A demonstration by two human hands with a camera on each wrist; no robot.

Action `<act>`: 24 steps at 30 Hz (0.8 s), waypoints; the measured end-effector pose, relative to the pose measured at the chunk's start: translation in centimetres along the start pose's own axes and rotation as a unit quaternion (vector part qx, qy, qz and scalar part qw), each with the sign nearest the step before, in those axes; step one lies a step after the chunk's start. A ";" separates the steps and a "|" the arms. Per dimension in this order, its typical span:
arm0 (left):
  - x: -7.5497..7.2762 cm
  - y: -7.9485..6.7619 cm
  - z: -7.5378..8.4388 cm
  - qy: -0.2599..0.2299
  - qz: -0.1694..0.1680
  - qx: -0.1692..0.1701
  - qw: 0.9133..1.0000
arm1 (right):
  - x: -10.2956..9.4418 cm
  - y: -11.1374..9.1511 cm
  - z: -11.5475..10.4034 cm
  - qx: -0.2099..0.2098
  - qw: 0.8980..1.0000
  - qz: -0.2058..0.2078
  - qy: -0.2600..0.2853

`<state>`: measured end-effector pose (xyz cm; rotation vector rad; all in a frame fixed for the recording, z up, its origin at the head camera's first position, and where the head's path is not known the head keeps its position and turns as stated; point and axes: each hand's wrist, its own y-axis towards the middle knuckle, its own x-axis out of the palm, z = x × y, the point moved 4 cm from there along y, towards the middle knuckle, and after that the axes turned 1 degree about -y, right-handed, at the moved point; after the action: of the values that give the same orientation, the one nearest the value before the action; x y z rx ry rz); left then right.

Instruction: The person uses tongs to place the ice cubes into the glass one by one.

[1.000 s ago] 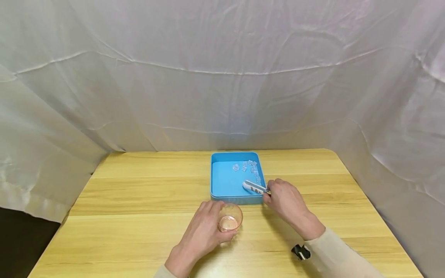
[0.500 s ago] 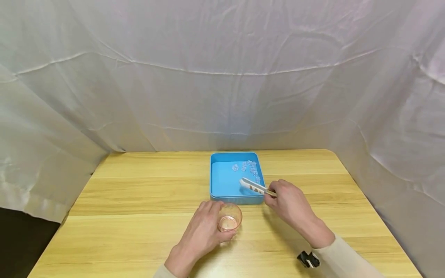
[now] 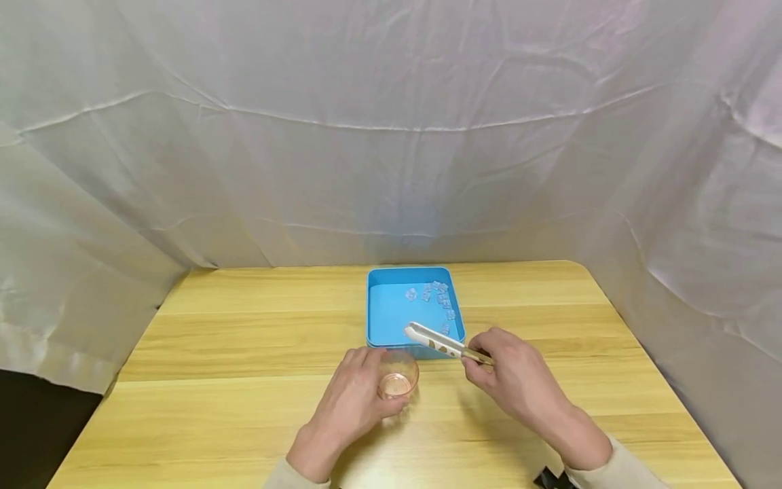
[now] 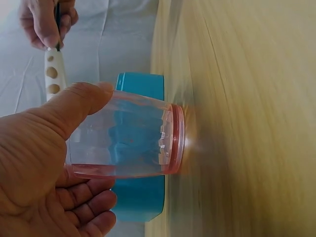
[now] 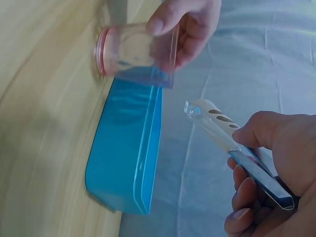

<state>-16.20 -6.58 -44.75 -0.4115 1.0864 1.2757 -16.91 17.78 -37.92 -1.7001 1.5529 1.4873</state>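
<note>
Head view: cup [image 3: 400,375] before blue box [image 3: 386,312], curtain [image 3: 391,176] behind.

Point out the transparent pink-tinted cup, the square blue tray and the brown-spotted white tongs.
Transparent pink-tinted cup [image 4: 131,136]: left wrist view, side wall.
Square blue tray [image 3: 389,314]: head view, bare floor.
Brown-spotted white tongs [image 3: 445,344]: head view, spotted part.

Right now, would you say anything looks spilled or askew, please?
Nothing stands out: the left hand holds the transparent pinkish cup upright, small clear pieces lie inside the square blue box, and none shows on the yellow wooden table.
</note>
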 end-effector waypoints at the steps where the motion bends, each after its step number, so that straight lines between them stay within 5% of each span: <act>1: 0.0 0.1 -0.1 0.000 -0.001 -0.002 1.000 | 0.0 -0.2 -0.2 -0.006 1.000 0.004 0.002; 24: 0.0 0.2 -0.3 -0.017 0.004 -0.004 1.000 | 2.2 -2.7 -0.7 -0.106 0.993 0.028 0.035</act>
<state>-16.48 -6.77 -44.85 -0.3915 1.0551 1.2902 -14.60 17.02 -40.51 -1.8587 1.5357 1.6895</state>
